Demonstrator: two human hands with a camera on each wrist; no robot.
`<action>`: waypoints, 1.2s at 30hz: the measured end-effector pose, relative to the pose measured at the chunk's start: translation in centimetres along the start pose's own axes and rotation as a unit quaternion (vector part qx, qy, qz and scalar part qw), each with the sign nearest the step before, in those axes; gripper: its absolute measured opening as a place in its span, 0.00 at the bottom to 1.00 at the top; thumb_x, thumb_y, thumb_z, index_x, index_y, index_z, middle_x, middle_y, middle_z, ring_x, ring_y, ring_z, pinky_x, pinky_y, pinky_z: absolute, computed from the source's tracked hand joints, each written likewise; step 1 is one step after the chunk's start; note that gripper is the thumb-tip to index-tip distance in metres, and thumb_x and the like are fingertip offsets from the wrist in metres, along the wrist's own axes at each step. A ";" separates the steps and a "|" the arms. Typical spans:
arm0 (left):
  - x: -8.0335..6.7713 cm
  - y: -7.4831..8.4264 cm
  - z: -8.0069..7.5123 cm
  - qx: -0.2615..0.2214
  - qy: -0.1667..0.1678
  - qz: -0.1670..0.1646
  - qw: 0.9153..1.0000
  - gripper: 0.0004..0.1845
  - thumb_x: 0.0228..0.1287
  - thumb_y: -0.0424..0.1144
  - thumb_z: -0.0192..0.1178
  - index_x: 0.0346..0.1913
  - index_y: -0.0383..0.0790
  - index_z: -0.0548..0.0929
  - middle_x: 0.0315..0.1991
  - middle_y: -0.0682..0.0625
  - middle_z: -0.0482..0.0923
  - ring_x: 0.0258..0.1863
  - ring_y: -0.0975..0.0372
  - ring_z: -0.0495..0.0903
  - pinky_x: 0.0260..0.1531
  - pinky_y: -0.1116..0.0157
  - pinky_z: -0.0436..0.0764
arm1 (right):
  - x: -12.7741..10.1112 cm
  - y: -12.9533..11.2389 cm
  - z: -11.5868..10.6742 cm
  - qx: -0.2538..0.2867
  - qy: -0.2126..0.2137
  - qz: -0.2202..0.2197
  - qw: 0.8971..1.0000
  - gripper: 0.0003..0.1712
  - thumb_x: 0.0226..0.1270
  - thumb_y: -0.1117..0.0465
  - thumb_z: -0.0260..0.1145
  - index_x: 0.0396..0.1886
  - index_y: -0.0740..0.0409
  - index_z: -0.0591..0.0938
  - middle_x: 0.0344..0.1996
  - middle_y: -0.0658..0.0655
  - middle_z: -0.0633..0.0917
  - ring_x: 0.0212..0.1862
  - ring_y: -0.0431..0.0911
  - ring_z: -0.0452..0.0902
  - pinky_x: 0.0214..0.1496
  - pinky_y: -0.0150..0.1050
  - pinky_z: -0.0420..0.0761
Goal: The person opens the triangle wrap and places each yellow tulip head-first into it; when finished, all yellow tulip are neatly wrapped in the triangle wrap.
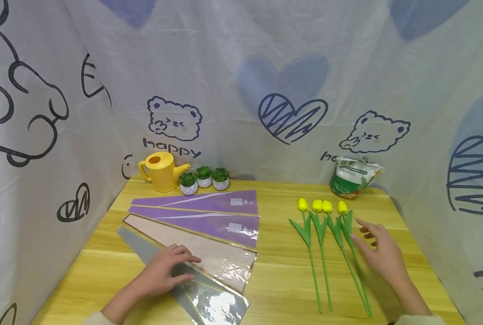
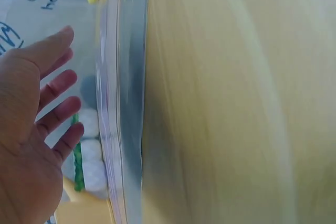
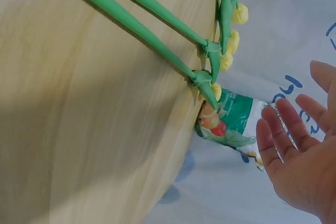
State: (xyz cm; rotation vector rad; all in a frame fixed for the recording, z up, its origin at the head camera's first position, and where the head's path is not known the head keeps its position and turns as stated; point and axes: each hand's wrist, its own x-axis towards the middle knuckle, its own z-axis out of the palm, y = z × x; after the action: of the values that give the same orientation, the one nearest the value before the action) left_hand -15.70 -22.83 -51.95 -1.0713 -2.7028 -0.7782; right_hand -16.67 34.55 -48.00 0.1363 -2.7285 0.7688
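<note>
My left hand (image 1: 166, 271) hovers over the grey and pale pink wrapping sleeves, its fingers loosely bent around nothing; the left wrist view also shows the left hand (image 2: 31, 108) apart from the sheets. Beneath it lie a grey sleeve (image 1: 221, 307) and a pale pink sleeve (image 1: 209, 250), with two purple sleeves (image 1: 209, 223) behind. On the other side, my right hand (image 1: 381, 253) is held just right of several yellow artificial tulips (image 1: 322, 246) with green stems, laid side by side. In the right wrist view the right hand (image 3: 304, 150) has its fingers spread, holding nothing.
A yellow watering can (image 1: 163, 174) stands at the back left beside three small potted succulents (image 1: 204, 177). At the back right is a green and white bag (image 1: 352, 178). Printed cloth (image 1: 225, 67) walls the wooden table (image 1: 278, 280) at the back and sides.
</note>
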 end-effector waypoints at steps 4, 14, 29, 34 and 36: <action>0.1 0.8 0.5 -0.054 -0.024 0.001 0.998 0.20 0.61 0.45 0.75 0.56 0.54 0.88 0.44 0.61 0.83 0.45 0.66 0.78 0.45 0.63 0.79 | -0.1 0.5 0.1 0.006 0.003 0.004 1.000 0.29 0.75 0.51 0.68 0.67 0.63 0.79 0.47 0.66 0.84 0.47 0.57 0.82 0.39 0.38 0.81; 0.0 3.0 2.6 -0.236 -0.094 0.038 0.966 0.14 0.61 0.40 0.75 0.50 0.48 0.89 0.35 0.54 0.83 0.32 0.72 0.78 0.30 0.73 0.81 | -0.3 2.1 0.5 0.020 -0.070 0.079 0.994 0.27 0.77 0.49 0.66 0.63 0.65 0.81 0.43 0.63 0.88 0.41 0.54 0.86 0.35 0.37 0.83; -0.3 4.3 6.0 -0.297 -0.109 0.069 0.946 0.14 0.58 0.42 0.77 0.47 0.50 0.90 0.33 0.54 0.82 0.28 0.75 0.72 0.25 0.78 0.75 | -0.8 3.1 1.2 0.072 -0.162 0.178 0.968 0.27 0.76 0.53 0.65 0.63 0.70 0.79 0.39 0.60 0.89 0.31 0.46 0.83 0.30 0.38 0.82; -0.1 4.1 6.5 -0.269 -0.095 0.069 0.956 0.13 0.56 0.46 0.77 0.45 0.51 0.91 0.32 0.57 0.83 0.31 0.80 0.72 0.27 0.78 0.76 | -0.6 3.4 1.4 0.065 -0.172 0.193 0.964 0.27 0.76 0.51 0.66 0.61 0.70 0.80 0.38 0.59 0.90 0.32 0.45 0.84 0.35 0.39 0.82; -0.1 4.0 6.6 -0.268 -0.092 0.071 0.956 0.13 0.56 0.46 0.77 0.44 0.51 0.91 0.31 0.57 0.83 0.31 0.80 0.72 0.28 0.78 0.77 | -0.6 3.6 1.5 0.072 -0.179 0.200 0.961 0.28 0.76 0.51 0.66 0.61 0.71 0.80 0.37 0.58 0.90 0.33 0.44 0.84 0.35 0.39 0.82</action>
State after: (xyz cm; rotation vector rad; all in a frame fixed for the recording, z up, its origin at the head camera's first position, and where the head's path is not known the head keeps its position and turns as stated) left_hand -12.51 -17.09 -55.96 -1.4905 -2.5750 -1.5057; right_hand -17.11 36.80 -51.18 -0.2834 -3.0842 1.1524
